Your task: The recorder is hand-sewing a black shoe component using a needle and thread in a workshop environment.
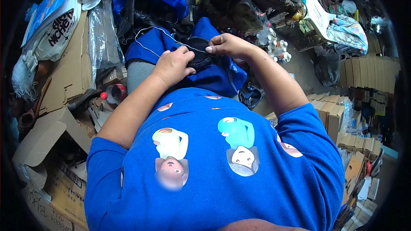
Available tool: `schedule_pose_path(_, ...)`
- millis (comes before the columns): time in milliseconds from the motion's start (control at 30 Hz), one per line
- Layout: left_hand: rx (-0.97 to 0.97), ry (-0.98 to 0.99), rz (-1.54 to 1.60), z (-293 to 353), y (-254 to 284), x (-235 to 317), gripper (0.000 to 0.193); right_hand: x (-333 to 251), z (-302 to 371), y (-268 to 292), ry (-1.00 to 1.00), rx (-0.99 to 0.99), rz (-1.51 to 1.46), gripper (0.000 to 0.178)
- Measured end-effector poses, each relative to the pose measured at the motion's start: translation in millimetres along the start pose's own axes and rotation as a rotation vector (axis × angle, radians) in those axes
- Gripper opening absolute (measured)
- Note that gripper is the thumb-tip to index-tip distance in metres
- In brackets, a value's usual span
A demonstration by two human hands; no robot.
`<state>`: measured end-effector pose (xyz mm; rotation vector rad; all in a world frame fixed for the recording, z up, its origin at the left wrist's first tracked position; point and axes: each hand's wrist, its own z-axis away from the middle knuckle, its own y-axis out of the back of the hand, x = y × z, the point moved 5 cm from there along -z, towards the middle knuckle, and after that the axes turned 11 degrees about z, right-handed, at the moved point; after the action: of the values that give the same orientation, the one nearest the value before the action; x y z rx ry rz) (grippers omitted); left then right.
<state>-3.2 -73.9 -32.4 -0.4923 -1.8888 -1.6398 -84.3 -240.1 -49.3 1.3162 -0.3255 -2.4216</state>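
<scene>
On my lap, over a blue cloth [222, 75], lies a black shoe-like piece [199, 65] with a rounded, ridged rim. My left hand [172, 65] is closed on its left side, thumb at the near rim and fingers over the top. Above the piece's right side, my right hand [229, 45] pinches a thin white cord [168, 35]. From there the cord runs left across the black piece and loops over the blue cloth. The far end of the piece is dark, and its full shape is hard to make out.
Flattened cardboard [68, 77] and a printed cloth bag [58, 34] stand at the left, near a red-capped bottle [114, 93]. Small white bottles [278, 47] and a white chair [317, 15] are at the right. Stacked boxes [332, 113] line the near right.
</scene>
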Motion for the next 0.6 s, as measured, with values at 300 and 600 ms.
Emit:
schedule_pose_path(300, 0.414, 0.144, 0.410, 32.0, 128.5, -24.1, 0.024, -17.7, 18.0, 2.2, 0.063, 0.481, -0.078, 0.025)
schedule_pose_path(600, 0.759, -0.008, 0.734, 43.9, 187.3, -23.6, 0.028, 45.1, 41.8, 24.0, -0.160, 0.753, 0.214, 0.031)
